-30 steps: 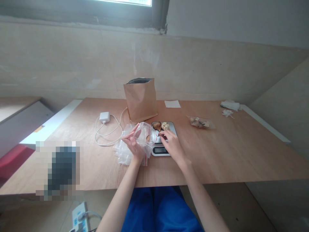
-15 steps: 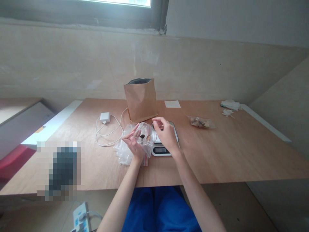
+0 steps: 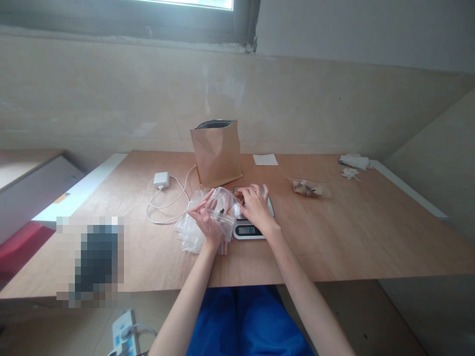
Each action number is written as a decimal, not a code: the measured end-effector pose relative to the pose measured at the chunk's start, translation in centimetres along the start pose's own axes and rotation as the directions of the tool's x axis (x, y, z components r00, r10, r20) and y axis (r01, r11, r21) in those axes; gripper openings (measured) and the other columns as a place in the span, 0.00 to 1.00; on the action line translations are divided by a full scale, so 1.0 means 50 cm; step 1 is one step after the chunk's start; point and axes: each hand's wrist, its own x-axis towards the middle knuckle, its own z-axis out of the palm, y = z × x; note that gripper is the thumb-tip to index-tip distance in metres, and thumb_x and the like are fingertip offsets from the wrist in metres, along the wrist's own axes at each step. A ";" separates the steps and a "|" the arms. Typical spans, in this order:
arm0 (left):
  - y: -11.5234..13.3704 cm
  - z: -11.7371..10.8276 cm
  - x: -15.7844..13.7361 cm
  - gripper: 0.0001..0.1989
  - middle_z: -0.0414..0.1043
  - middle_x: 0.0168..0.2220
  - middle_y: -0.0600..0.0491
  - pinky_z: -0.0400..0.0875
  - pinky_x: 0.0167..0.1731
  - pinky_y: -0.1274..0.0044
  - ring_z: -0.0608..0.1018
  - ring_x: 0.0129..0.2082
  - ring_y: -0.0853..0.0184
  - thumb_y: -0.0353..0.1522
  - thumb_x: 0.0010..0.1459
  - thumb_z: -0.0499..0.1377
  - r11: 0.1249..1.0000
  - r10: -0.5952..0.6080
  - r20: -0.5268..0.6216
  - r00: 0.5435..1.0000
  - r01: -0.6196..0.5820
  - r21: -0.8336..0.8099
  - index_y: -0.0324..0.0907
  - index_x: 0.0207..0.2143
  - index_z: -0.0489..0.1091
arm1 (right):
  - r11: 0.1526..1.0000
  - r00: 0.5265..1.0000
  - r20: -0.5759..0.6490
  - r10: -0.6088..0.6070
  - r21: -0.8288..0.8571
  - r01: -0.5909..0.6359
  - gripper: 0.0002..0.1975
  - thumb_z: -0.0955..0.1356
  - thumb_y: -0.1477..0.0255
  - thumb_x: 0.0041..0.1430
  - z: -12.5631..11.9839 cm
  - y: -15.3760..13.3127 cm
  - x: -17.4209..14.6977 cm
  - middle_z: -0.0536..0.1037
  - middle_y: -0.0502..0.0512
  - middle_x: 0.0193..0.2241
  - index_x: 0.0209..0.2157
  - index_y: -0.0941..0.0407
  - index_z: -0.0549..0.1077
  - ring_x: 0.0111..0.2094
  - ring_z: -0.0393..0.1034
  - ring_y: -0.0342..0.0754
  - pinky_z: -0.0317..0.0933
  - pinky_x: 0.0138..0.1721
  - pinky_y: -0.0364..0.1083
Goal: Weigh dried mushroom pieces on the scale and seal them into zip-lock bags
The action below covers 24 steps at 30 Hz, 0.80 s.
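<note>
My left hand grips a clear zip bag from its left side and holds its mouth toward the right. Through the plastic a small dark piece shows. My right hand is over the white digital kitchen scale, its fingers curled down around some brown pieces that look dried. These lie at the left of the platform, beside the bag's mouth; what the fingers cover is hidden. The display is lit, its digits too small to read surely. Beneath my left hand lies a pile of empty clear bags.
Behind the scale stands an open brown paper pouch. To the left are a white charger and its looped cable. A filled clear bag lies right, a white paper behind, and crumpled white material at the far right.
My right hand has come down from beside the bag's mouth onto the brown pieces on the scale. The bag's dark piece has shifted slightly, while my left hand has kept its place.
</note>
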 end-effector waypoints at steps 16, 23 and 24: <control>0.001 0.000 -0.002 0.06 0.70 0.43 0.46 0.68 0.45 0.62 0.75 0.46 0.62 0.36 0.58 0.48 1.000 0.017 0.022 1.000 -0.017 -0.007 0.44 0.35 0.54 | 0.493 0.962 0.262 0.080 0.828 -0.267 0.13 0.65 0.60 0.54 -0.119 -0.060 -0.001 0.75 0.51 0.32 0.36 0.55 0.68 0.31 0.70 0.42 0.64 0.32 0.41; -0.011 -0.006 0.000 0.06 0.71 0.42 0.46 0.66 0.47 0.63 0.74 0.46 0.63 0.36 0.58 0.45 0.986 0.051 -0.016 0.999 -0.048 0.160 0.44 0.35 0.55 | 0.798 0.958 0.273 0.092 0.555 -0.235 0.14 0.62 0.60 0.58 -0.104 -0.094 0.018 0.76 0.52 0.26 0.31 0.55 0.71 0.28 0.70 0.45 0.58 0.30 0.42; -0.012 -0.006 0.001 0.06 0.72 0.41 0.45 0.67 0.47 0.63 0.75 0.45 0.62 0.37 0.58 0.45 0.981 0.063 -0.023 0.998 -0.057 0.183 0.44 0.35 0.55 | 0.811 0.963 0.258 0.082 0.544 -0.215 0.14 0.61 0.60 0.59 -0.103 -0.095 0.020 0.76 0.52 0.27 0.32 0.55 0.71 0.29 0.70 0.46 0.58 0.31 0.42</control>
